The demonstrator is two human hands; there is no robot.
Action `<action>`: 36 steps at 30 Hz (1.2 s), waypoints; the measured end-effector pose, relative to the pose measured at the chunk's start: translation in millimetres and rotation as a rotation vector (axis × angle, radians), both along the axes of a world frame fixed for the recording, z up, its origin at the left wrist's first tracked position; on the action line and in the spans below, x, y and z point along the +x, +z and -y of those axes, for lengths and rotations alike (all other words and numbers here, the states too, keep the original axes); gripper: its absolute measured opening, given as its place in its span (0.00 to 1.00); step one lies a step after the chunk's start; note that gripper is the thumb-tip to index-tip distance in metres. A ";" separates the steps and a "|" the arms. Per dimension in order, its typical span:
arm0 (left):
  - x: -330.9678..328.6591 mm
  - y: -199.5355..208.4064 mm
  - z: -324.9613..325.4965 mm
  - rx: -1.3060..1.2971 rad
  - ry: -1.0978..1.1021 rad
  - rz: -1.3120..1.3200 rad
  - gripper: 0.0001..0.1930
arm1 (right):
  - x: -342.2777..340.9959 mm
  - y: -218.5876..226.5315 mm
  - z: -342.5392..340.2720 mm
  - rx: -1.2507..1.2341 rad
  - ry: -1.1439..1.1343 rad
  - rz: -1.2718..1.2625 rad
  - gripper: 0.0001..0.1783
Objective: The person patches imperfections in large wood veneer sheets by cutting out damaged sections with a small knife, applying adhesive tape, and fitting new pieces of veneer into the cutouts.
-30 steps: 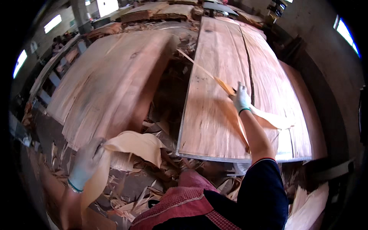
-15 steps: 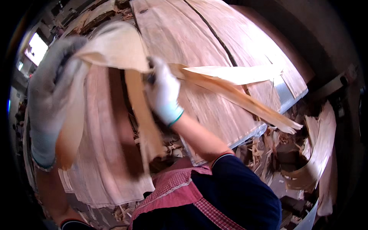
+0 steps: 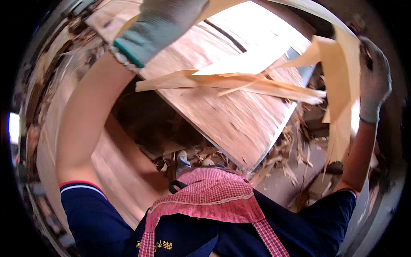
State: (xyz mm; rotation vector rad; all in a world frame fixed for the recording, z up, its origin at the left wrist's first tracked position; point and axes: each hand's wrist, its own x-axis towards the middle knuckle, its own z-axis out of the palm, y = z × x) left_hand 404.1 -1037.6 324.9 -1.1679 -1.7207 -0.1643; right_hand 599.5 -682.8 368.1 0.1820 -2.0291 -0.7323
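Note:
A long, pale wood veneer sheet (image 3: 340, 64) is held up between my hands, arching along the top edge of the view, with torn strips hanging from its right end. My right hand (image 3: 375, 79), in a white knit glove, is closed on that end at the far right. My left hand (image 3: 165, 28), gloved with a green cuff, is raised at the top and holds the other end; its fingers are cut off by the edge. Below the sheet, loose veneer strips (image 3: 244, 83) lie across a stack of reddish veneer sheets (image 3: 227, 115).
Another veneer stack (image 3: 107, 171) lies to my left, beyond a dark gap. Torn wood scraps (image 3: 278, 158) litter the floor at the right and near my feet. A metal edge (image 3: 274, 141) runs along the stack's right side. More scraps (image 3: 43, 60) are piled at far left.
My hands have spread wide apart, the right one swinging out to the far right and the left one up to the top. The veneer sheet is now stretched between them. My view has shifted.

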 end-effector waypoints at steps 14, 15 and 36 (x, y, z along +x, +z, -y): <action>-59.4 -337.3 7.7 -0.319 -0.256 0.416 0.33 | 108.8 -296.7 179.3 -0.643 -0.511 0.515 0.12; -52.5 -360.3 15.0 -0.455 -0.192 0.500 0.33 | 107.6 -331.2 184.7 -0.731 -0.562 0.561 0.09; -23.8 -467.0 26.5 -0.174 0.014 0.859 0.19 | 51.0 -384.5 154.0 -1.372 -0.491 0.361 0.20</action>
